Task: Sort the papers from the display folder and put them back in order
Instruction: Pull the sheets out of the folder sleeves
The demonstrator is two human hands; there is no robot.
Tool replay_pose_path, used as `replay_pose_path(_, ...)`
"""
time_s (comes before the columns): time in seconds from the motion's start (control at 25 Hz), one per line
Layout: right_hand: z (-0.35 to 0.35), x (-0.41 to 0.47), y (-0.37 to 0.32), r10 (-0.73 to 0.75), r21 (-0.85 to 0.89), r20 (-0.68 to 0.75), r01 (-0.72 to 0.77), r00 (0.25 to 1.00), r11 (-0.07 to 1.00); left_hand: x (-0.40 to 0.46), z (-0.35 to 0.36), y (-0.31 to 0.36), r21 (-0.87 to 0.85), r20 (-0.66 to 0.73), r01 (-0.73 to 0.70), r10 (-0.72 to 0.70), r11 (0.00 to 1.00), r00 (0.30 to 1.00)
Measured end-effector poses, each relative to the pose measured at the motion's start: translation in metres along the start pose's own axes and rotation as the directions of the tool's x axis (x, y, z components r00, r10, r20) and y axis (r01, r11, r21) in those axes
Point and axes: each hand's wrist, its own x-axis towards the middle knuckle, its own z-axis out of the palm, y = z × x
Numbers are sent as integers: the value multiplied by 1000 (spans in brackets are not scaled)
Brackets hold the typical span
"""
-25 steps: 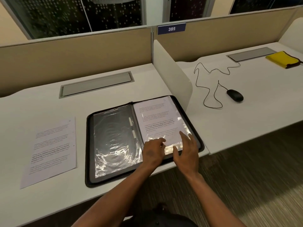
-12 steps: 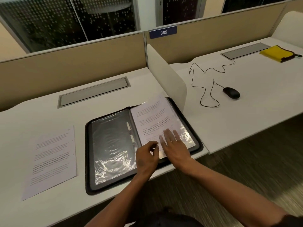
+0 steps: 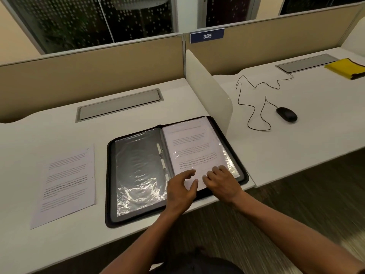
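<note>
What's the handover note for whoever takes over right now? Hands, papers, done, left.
Left hand: fingers curled at the near edge of the printed sheet; whether it pinches it is unclear.
Right hand: fingers resting on the same sheet's near end.
Display folder lies open on the desk; its left sleeve holds no paper.
One loose sheet lies on the desk, left of the folder.
Done: one sheet out. Left: the rest, ordering, refiling.

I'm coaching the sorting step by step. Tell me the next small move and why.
Probably slide the printed sheet out of its sleeve. Both hands, left hand and right hand, rest at its near edge in the open display folder, and one loose sheet already lies on the desk.
</note>
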Motion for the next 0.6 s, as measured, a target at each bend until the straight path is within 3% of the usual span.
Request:
replay_pose_path(0.16,-10,-32,-10,23,133,-89,-11,996,991,-17,-11,-9,27,-39,50,-49,998,998)
replay_pose_path(0.28,-20,-73,-29,132,255,-105,-102,986,961,-44,-23,-8,-41,-81,230,-232,972,969)
replay_pose_path(0.36,-25,-97,-43,223,323,-80,-186,972,928,-67,-26,1,-93,-28,421,-425,902,905)
replay_pose_path(0.48,-24,-117,-58,355,488,30,-324,934,810,-89,-19,6,-190,173,675,-653,712,737)
replay_pose_path(0.6,-28,-128,-50,278,610,163,-319,947,726,-88,-12,4,-258,237,756,-719,602,653)
